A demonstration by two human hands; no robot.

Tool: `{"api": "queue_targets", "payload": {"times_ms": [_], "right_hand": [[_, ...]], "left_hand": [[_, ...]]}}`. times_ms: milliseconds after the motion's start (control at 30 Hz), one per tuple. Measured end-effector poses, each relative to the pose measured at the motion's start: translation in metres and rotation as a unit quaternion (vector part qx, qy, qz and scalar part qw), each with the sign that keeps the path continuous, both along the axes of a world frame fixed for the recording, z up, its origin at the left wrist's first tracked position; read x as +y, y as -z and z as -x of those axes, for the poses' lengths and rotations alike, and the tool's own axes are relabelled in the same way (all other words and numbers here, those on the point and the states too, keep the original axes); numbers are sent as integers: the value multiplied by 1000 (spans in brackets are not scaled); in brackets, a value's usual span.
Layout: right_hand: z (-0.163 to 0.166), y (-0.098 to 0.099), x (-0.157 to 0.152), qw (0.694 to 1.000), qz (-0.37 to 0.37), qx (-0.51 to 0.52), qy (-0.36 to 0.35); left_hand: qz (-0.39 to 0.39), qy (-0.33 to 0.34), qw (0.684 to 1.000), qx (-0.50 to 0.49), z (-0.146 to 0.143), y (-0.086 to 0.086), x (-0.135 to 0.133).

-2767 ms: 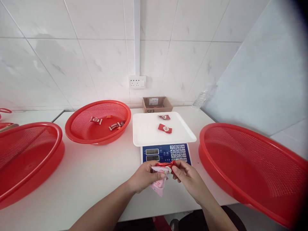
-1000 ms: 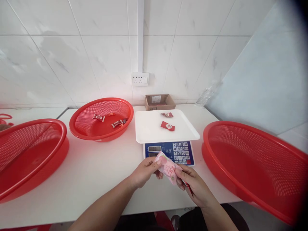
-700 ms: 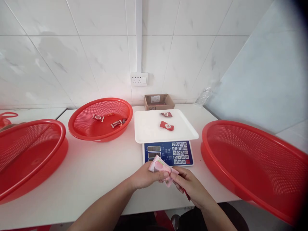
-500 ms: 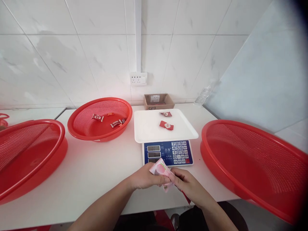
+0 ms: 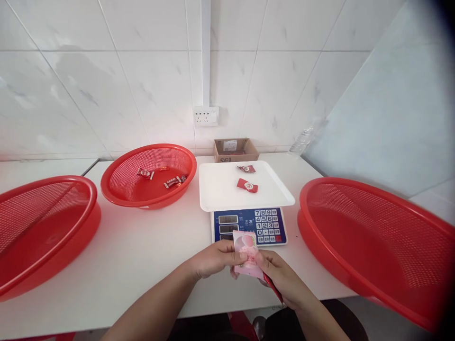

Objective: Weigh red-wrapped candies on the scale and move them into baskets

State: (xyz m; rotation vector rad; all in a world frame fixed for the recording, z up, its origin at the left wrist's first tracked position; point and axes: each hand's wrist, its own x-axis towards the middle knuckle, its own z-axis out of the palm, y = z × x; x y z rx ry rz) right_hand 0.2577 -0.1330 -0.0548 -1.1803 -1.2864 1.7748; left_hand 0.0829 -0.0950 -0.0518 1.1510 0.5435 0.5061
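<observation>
A small pink packet [image 5: 245,244] with a peach-like picture is held in front of the scale. My left hand [image 5: 216,258] is closed on its left side, thumb across the front. My right hand [image 5: 282,274] pinches its right side, and a red object [image 5: 273,288], whose kind I cannot make out, sticks out beneath that palm. Just beyond both hands stands a blue digital scale [image 5: 250,221] with a white tray [image 5: 220,187]. Two red-wrapped sweets, one nearer [image 5: 247,185] and one farther [image 5: 246,168], lie on the tray.
Red plastic baskets stand at the left [image 5: 85,222], back left [image 5: 149,206] and right [image 5: 313,227]. Several wrapped sweets [image 5: 145,174] lie in the back-left one. Behind the tray is a cardboard box [image 5: 234,158] near the wall, with a clear plastic item [image 5: 302,142] to its right.
The pink packet has been turned from a slanted, crumpled pose to a flatter, more upright one facing me. Both hands stay in nearly the same place. The sweets on the tray have not moved.
</observation>
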Motion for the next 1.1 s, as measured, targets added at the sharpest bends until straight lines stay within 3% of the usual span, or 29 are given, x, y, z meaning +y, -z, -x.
{"api": "queue_targets", "payload": {"times_ms": [100,167,300,400,500,700,800,933,1100], "right_hand": [[0,-1,-1,999,44,20,-10],[3,-3,-1,999,34,25,-2],[12,-8,1,994,-99,-21,46],[14,-6,3,984,-138,-73,81],[12,-5,1,987,-125,-73,67],[7,-15,-5,994,-98,-51,26],[9,-19,-3,992,-114,-51,19],[13,-13,0,988,-137,-60,38],[12,-2,-4,993,-77,-41,85]], "left_hand": [[10,28,1000,3,2,1,0],[1,9,1000,8,2,1,0],[-38,-39,998,22,-2,3,0],[-69,-57,996,21,-5,5,0],[-87,-70,994,14,-5,8,-1],[-83,-7,996,31,1,5,-1],[-91,-19,995,37,1,6,0],[-99,-44,993,38,-1,8,0],[-59,-49,997,13,1,5,0]]}}
